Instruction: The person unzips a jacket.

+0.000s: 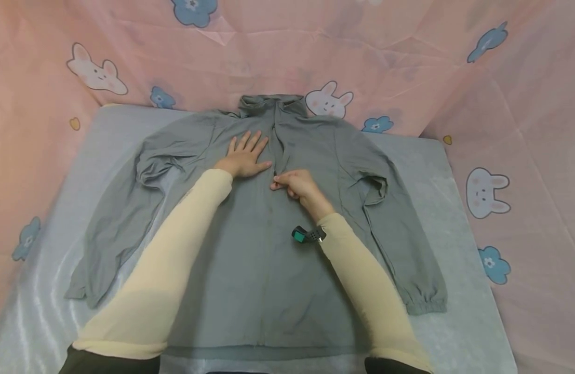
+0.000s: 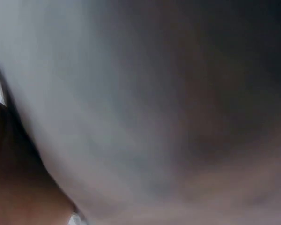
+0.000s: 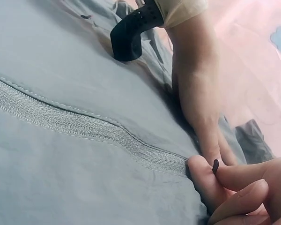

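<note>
A grey-green jacket (image 1: 231, 270) lies spread front up, its collar (image 1: 294, 105) at the far side. My left hand (image 1: 244, 156) rests on the chest beside the zip, fingers straight and spread. Between thumb and finger, my right hand (image 1: 298, 186) pinches the dark zipper pull (image 3: 216, 166) at chest height. Above the pull the front edges part slightly; below it, the zipper (image 3: 84, 121) runs joined down the front in the right wrist view. Only blurred grey fabric (image 2: 84, 117) fills most of the left wrist view.
Under the jacket is a table with a pale blue-grey cover (image 1: 474, 332). A pink curtain (image 1: 278, 57) with rabbits and flowers hangs behind and at both sides. A dark wrist strap with a camera (image 1: 306, 235) sits at my right wrist.
</note>
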A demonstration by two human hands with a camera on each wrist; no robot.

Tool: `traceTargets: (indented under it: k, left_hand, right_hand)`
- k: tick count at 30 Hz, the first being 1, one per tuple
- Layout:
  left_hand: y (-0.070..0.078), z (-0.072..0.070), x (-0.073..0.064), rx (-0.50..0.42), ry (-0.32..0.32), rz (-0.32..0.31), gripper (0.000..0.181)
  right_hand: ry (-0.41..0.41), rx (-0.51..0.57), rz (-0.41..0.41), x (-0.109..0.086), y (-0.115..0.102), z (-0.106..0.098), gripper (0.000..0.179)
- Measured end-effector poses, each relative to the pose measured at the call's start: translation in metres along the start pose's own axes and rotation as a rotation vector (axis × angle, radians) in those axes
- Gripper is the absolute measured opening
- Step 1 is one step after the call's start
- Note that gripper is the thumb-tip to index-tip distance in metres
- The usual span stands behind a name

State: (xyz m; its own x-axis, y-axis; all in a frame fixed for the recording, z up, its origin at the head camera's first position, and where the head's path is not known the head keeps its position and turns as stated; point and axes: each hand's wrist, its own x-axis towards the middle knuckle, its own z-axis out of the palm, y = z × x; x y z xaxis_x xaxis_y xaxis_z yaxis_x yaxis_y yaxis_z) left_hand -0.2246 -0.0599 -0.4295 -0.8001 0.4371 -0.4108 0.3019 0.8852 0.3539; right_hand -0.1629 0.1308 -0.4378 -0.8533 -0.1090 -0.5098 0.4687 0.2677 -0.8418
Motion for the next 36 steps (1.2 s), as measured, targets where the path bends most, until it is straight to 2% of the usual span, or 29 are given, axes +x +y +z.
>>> traceTargets:
  k: [8, 16, 26, 36]
  left_hand:
    - [-0.003, 0.001, 0.007, 0.008, -0.017, -0.036, 0.077]
    - [-0.002, 0.000, 0.008, -0.007, -0.015, -0.026, 0.080]
    - [-0.007, 0.005, 0.017, -0.013, -0.028, -0.058, 0.080]
    - [-0.004, 0.002, 0.010, -0.012, -0.010, -0.039, 0.080]
  right_hand:
    - [0.016, -0.009, -0.001, -0.004, 0.000, 0.002, 0.021]
    - [0.019, -0.028, 0.021, -0.012, 0.004, 0.005, 0.024]
    - [-0.004, -0.030, -0.017, -0.027, 0.009, 0.008, 0.015]
    - [-0.003, -0.057, -0.013, -0.031, 0.015, 0.010, 0.022]
